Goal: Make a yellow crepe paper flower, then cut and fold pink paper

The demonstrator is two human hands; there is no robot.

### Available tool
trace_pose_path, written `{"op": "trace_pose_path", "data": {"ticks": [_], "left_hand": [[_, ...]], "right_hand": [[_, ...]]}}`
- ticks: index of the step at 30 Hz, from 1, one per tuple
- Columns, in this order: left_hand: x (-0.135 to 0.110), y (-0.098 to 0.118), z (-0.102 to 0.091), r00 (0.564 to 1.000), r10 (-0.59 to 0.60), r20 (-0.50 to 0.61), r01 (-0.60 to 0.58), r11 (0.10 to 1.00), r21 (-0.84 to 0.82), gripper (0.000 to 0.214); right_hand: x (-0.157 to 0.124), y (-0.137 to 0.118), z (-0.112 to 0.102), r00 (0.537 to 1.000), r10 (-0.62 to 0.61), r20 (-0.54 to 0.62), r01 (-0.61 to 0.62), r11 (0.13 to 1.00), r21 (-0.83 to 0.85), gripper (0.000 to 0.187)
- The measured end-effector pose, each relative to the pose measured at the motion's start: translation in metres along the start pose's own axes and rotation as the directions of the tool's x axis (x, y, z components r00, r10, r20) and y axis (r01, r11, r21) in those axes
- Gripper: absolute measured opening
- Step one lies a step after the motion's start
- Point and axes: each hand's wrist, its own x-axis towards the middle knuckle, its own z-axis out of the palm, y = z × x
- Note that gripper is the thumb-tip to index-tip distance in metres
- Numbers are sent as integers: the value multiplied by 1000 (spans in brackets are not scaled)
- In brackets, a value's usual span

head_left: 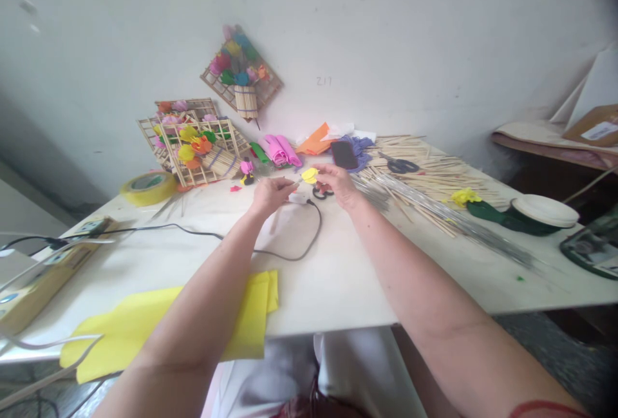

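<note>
A small yellow paper flower (309, 176) is held up over the middle of the table between my two hands. My left hand (271, 195) is closed in a pinch on the flower's thin stem, which points toward the yellow petals. My right hand (337, 183) has thumb and fingers closed on the petals from the right. Just below the hands lies a white object (297, 198) with a dark cable (316, 237) looping from it. Black scissor-like handles (321, 194) sit beside it, partly hidden by my right hand.
Yellow crepe paper (130, 315) lies under my left forearm. To the left are a power strip (62, 270) and a tape roll (149, 187). Flower-decorated stick frames (193, 147) lean at the wall. Wooden sticks (434, 180), wires (449, 231), scissors (402, 165) and a phone (344, 154) lie right.
</note>
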Motion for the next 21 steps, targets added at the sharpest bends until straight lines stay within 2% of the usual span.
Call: {"op": "trace_pose_path", "data": {"ticks": [9, 14, 21], "left_hand": [[-1, 1, 0, 999, 30, -14, -29, 998, 48, 40], [-2, 4, -3, 996, 87, 28, -89, 993, 81, 42], [-1, 3, -1, 998, 64, 9, -64, 996, 68, 40]], "right_hand": [[0, 0, 1, 1000, 6, -14, -7, 999, -44, 34], [1, 1, 2, 1000, -8, -30, 6, 997, -78, 34], [0, 1, 2, 999, -20, -29, 17, 995, -98, 32]]}}
